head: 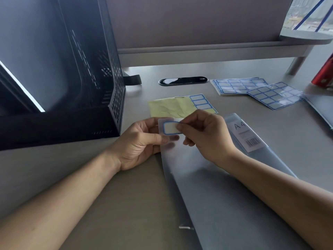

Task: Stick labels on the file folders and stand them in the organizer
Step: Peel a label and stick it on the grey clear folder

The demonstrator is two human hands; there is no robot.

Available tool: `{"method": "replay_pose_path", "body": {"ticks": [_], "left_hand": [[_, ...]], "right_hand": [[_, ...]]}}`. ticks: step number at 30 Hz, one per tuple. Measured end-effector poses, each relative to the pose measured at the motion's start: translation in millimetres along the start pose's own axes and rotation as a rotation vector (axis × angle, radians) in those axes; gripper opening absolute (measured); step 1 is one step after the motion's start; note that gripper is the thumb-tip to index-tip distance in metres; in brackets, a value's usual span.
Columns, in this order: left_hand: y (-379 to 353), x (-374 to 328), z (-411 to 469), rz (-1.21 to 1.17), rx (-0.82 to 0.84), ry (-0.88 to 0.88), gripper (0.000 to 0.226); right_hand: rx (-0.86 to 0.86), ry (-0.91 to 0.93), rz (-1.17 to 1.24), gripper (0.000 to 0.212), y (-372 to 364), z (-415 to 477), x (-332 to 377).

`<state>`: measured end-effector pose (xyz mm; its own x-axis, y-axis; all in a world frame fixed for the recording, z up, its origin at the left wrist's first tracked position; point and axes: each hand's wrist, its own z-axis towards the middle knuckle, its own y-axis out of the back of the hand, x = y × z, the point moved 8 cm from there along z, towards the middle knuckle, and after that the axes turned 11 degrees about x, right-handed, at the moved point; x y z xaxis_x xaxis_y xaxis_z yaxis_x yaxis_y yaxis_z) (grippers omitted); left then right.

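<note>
Translucent plastic makes up the file folder (207, 195), which lies flat on the grey desk (180, 69) with its long axis running from the near right edge up toward the hands, its top corner lifted between them. On that corner sits a white label with a blue border (170, 127), blank, its long side across the view. The left hand (142, 141) pinches the folder corner from the left, thumb on top and fingers curled beneath. The right hand (203, 134) is closed at the label's right end, fingertips pressed to it; whether the label is fully stuck down is hard to tell. Under the right wrist a packet of folders (252, 134) carries a sticker reading "A 4" above a barcode. A yellow backing sheet (173, 108) keeps four labels at its right. The black perforated organizer (72, 78) stands at the left.
</note>
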<state>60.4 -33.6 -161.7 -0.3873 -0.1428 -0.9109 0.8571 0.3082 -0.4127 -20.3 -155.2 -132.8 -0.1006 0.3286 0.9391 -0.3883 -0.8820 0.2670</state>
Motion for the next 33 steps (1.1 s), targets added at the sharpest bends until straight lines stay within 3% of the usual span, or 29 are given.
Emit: {"method": "replay_pose_path", "body": {"ticks": [11,33], "left_hand": [[-2.1,-0.9,-1.5,0.077,-0.135,-0.012,0.020],[2.6,-2.1,-3.7,0.081,-0.228,-0.072,0.024]], "right_hand": [[0.010,0.003,-0.011,0.008,0.1,-0.9,0.3],[0.045,-0.022,-0.051,0.015,-4.1,2.7,-1.1]]}}
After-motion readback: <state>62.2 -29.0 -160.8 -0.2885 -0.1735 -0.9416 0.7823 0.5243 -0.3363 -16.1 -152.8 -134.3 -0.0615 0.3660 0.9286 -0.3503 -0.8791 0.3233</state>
